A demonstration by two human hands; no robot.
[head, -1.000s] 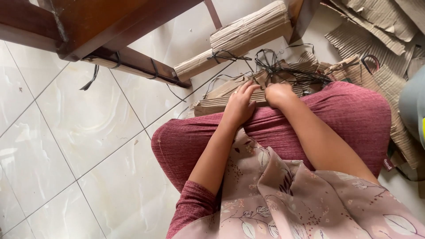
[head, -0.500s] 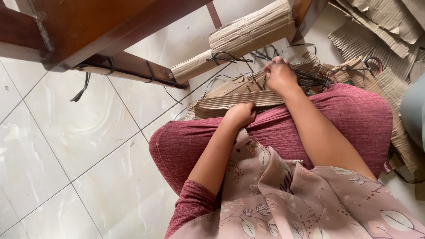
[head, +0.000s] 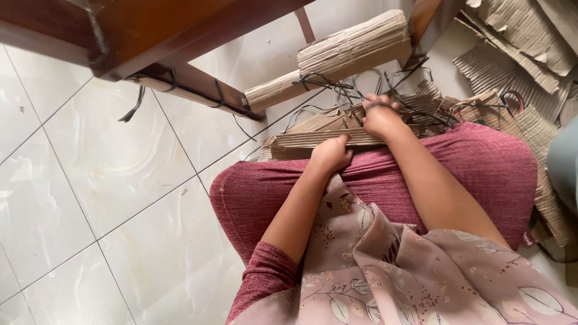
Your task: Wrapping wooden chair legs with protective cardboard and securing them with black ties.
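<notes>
Knees in dark red trousers (head: 373,180) fill the near view, patterned pink cloth (head: 409,271) over the lap. Just past the knees, left hand (head: 330,155) is curled shut on the near edge of a flat strip of corrugated cardboard (head: 295,144) lying across the front of the legs. Right hand (head: 379,115) sits just beyond and to the right, fist closed around black cord (head: 421,111) in a tangle on top of the cardboard pile.

Handling, my read: cardboard is light, stiff along the flutes, bends easily across them, edges crush if squeezed hard. Best hold is on the long edge, near the middle. Cord is thin and limp, snags easily; grip it close to the bundle.

Beyond the hands, a rolled cardboard bundle (head: 349,51) tied with cord leans by a wooden furniture leg (head: 421,24). Right of the right hand, loose cardboard sheets (head: 518,36). Left of the left hand, pale floor tiles (head: 90,180).
</notes>
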